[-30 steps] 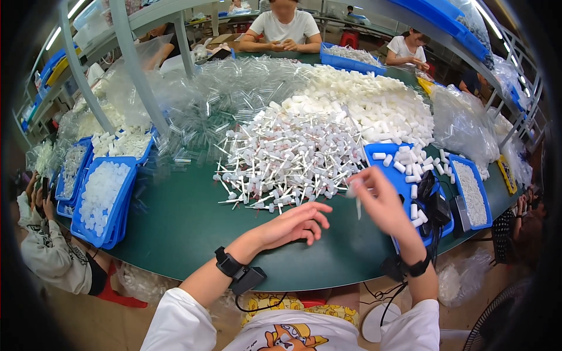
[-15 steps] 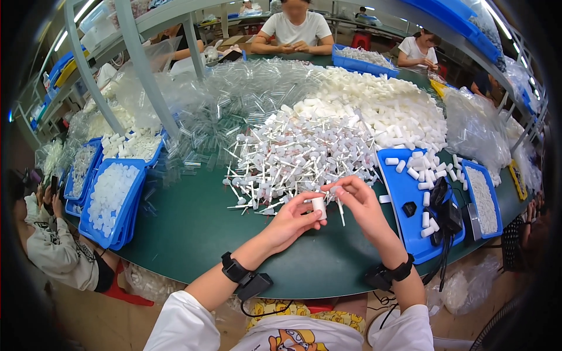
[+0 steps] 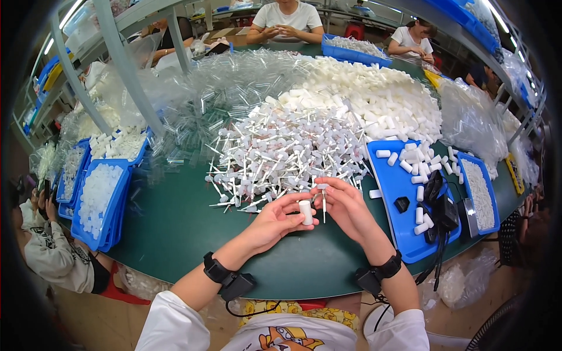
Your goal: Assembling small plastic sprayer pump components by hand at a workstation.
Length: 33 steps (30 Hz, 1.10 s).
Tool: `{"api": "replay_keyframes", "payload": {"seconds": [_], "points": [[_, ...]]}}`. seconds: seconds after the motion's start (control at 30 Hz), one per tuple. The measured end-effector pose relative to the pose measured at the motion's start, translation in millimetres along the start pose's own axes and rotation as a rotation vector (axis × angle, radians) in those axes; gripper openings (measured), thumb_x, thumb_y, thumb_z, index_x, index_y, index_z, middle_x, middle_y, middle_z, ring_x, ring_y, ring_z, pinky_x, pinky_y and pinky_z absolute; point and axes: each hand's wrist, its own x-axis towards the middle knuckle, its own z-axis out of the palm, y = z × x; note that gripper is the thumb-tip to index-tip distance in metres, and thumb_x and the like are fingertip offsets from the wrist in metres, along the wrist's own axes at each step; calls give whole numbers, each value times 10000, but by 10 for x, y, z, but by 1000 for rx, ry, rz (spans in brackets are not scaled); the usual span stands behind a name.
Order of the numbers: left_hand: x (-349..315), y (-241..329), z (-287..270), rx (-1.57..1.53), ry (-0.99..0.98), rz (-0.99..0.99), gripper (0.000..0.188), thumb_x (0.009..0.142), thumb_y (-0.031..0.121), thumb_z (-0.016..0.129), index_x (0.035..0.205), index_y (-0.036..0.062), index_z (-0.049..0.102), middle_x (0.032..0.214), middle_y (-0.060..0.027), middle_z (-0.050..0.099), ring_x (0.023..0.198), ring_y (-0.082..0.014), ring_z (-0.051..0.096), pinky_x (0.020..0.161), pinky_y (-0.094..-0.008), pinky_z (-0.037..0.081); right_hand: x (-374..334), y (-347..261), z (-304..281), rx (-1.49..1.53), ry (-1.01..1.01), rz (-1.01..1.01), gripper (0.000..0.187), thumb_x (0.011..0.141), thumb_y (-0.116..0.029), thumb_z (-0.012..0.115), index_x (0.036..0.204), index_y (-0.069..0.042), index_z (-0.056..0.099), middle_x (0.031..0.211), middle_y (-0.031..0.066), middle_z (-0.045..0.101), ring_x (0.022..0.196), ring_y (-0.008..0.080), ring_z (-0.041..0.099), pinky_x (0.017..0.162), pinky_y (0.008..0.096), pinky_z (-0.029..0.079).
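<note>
A short white cylinder (image 3: 305, 212) stands upright between the thumb and fingers of my left hand (image 3: 270, 225). Close to its right, my right hand (image 3: 351, 210) pinches a small piece with a translucent flat head (image 3: 321, 186); its thin white stem (image 3: 324, 209) points down. The two parts are apart, both held above the green table (image 3: 281, 263). Just beyond my hands spreads a large heap of similar stemmed pieces (image 3: 287, 152).
White cylinders (image 3: 374, 93) are heaped behind, beside clear plastic tubes (image 3: 234, 82). At right, a blue tray (image 3: 404, 234) carries loose cylinders and a black adapter (image 3: 446, 215). A blue tray of whitish discs (image 3: 99, 196) is at left. Metal shelf posts (image 3: 129, 64) rise there; other people sit around.
The stemmed piece has swung from a slight tilt to nearly upright, while my right fingers shifted around its head. The whole view has slid slightly. My left hand keeps its hold on the cylinder.
</note>
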Motion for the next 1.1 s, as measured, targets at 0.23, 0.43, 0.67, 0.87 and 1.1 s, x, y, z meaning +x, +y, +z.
{"api": "replay_keyframes", "payload": {"seconds": [0.23,0.43,0.67,0.87,1.1], "points": [[-4,12,9,-5,40,65,399,890,74,533,1268,68,406,1127,-127,538,951,-252,601,800,-332,516,-23,14,-39,-26,-2,40,265,897,-113,505,1124,21,526,1007,114,606,867,134,566,768,254,442],[-29,-3,26,118,64,73,350,905,107,513,1241,60,431,1096,-118,547,846,-213,616,687,-302,526,-12,76,-55,-30,12,26,256,875,-116,548,1100,5,547,975,87,623,811,82,546,676,208,402],[-28,43,84,114,57,82,350,933,136,463,1267,49,409,1081,-132,559,849,-196,600,681,-288,508,-61,13,16,-53,32,77,327,880,-117,540,1179,15,525,943,61,614,718,53,481,652,190,391],[3,-56,-19,53,2,131,357,956,156,394,1297,55,354,1068,-161,558,838,-203,580,748,-297,463,-47,-37,9,-28,-77,71,384,911,-168,493,1249,14,480,890,45,598,692,53,465,633,186,380],[-14,-13,27,95,3,45,338,929,138,478,1253,81,399,1069,-114,567,731,-101,523,594,-209,424,-48,-61,28,7,-31,81,378,904,-182,481,1221,22,460,843,58,585,661,80,462,633,210,380]]}}
